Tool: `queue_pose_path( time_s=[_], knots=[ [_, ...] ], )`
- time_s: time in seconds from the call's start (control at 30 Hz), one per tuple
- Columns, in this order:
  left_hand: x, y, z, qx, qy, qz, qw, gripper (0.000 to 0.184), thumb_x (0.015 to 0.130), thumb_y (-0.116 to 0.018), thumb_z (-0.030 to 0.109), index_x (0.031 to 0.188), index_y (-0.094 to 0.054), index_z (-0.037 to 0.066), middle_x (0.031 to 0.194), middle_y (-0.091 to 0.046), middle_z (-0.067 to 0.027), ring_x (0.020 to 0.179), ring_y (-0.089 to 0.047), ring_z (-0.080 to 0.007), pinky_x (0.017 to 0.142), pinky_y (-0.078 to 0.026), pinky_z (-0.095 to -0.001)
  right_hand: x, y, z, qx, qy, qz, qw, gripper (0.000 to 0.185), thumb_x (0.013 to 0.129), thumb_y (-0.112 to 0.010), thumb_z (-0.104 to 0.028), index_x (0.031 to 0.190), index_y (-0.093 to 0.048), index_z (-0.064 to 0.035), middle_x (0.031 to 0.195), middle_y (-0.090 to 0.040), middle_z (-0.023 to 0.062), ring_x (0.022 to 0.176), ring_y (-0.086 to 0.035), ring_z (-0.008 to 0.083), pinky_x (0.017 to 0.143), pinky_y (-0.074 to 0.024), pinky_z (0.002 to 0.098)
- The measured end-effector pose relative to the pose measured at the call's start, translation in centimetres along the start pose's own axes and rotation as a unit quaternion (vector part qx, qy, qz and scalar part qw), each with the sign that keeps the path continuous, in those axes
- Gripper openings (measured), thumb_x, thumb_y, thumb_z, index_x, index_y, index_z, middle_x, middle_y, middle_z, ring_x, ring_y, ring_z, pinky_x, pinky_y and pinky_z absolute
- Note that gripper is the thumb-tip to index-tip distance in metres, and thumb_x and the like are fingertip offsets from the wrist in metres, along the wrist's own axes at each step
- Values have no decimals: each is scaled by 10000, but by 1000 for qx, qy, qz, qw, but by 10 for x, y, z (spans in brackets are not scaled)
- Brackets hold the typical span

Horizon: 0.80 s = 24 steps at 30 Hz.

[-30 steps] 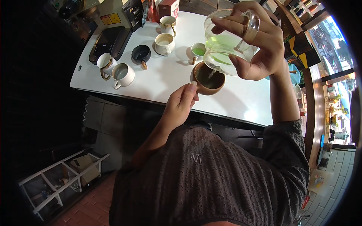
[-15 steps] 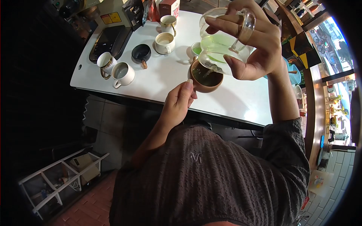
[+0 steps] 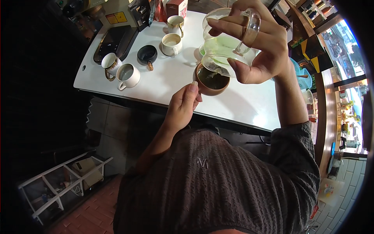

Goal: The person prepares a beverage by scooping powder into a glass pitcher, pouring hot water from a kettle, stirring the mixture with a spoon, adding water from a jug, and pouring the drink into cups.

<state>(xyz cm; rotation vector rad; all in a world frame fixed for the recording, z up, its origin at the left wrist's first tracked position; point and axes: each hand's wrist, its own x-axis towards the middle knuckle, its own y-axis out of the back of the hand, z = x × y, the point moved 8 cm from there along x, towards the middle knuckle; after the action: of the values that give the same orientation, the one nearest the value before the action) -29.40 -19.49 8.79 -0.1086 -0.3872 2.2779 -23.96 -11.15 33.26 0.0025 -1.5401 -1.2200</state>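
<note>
My right hand (image 3: 265, 43) grips the handle of a clear glass pitcher (image 3: 224, 45), which is tipped over a brown cup (image 3: 213, 89). Liquid runs from its rim into the cup, where dark liquid shows. My left hand (image 3: 182, 102) is closed on the brown cup's handle, just above the table's front edge. Behind the pitcher, a small white cup (image 3: 201, 50) with green in it is mostly hidden. To the left are a dark cup (image 3: 147, 54) and a cream cup (image 3: 171, 45).
The white table (image 3: 163, 82) also bears a grey-lined white mug (image 3: 128, 76), a gold-patterned mug (image 3: 110, 62) and another patterned mug (image 3: 175, 25). A machine with a black tray (image 3: 116, 43) stands at the back left, a red box (image 3: 176, 7) behind the mugs.
The pitcher and my right hand have moved left, over the brown cup. My left hand and the cup have shifted slightly left too. The small green-filled cup is now more hidden.
</note>
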Motion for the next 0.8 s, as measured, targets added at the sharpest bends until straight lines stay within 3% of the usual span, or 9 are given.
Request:
queue_pose_path(
  time_s=[0.3, 0.37, 0.4, 0.47, 0.63, 0.73, 0.8],
  knots=[
    [2, 1, -3, 4, 0, -3, 1000, 459, 1017, -377, 360, 728, -494, 23, 578, -332, 55, 523, -291, -39, 483, -255, -218, -1, 2, 0, 9, 8, 17, 1000, 427, 668, -646, -264, 927, -696, 71, 777, -696, 119, 619, -597, 240, 705, -469, 379],
    [1, 0, -9, 31, 26, -38, 998, 396, 1025, -332, 350, 855, -477, 24, 749, -519, -53, 608, -385, -72, 549, -331, -212, -2, 3, -1, 5, 5, 14, 1000, 422, 657, -650, -252, 924, -697, 71, 778, -697, 119, 619, -599, 241, 701, -469, 379],
    [2, -2, -9, 31, 26, -39, 998, 396, 1025, -332, 350, 855, -477, 24, 749, -519, -53, 608, -385, -72, 549, -331, -212, -2, 3, 0, 2, 3, 13, 1000, 420, 654, -651, -248, 924, -697, 70, 779, -697, 120, 619, -600, 241, 700, -469, 380],
    [3, -1, -5, 13, 6, 1, 1000, 464, 1016, -373, 368, 726, -491, 25, 585, -336, 50, 528, -297, -45, 486, -258, -220, -4, 3, 0, -2, 7, 14, 1000, 418, 649, -653, -243, 923, -697, 70, 779, -698, 120, 621, -602, 245, 697, -468, 381],
    [5, -2, -4, 15, 5, 0, 1000, 461, 1017, -370, 367, 728, -487, 27, 598, -363, 39, 532, -313, -48, 488, -274, -222, -9, 5, 0, -3, 57, 53, 997, 419, 651, -650, -247, 923, -697, 69, 778, -698, 121, 623, -605, 254, 695, -468, 381],
    [5, -4, -1, 17, 1, 0, 1000, 456, 1018, -367, 363, 729, -483, 30, 612, -391, 29, 534, -324, -50, 491, -288, -222, -7, 2, 5, -14, 1, 12, 1000, 424, 658, -642, -253, 926, -695, 71, 778, -697, 123, 631, -605, 254, 693, -467, 380],
    [5, -2, -2, 18, 3, 0, 1000, 454, 1019, -366, 361, 729, -481, 31, 619, -406, 24, 535, -329, -51, 493, -295, -222, -11, 3, 6, -11, 34, 39, 999, 434, 657, -641, -261, 931, -695, 72, 776, -698, 120, 636, -604, 246, 699, -465, 373]
  ],
)
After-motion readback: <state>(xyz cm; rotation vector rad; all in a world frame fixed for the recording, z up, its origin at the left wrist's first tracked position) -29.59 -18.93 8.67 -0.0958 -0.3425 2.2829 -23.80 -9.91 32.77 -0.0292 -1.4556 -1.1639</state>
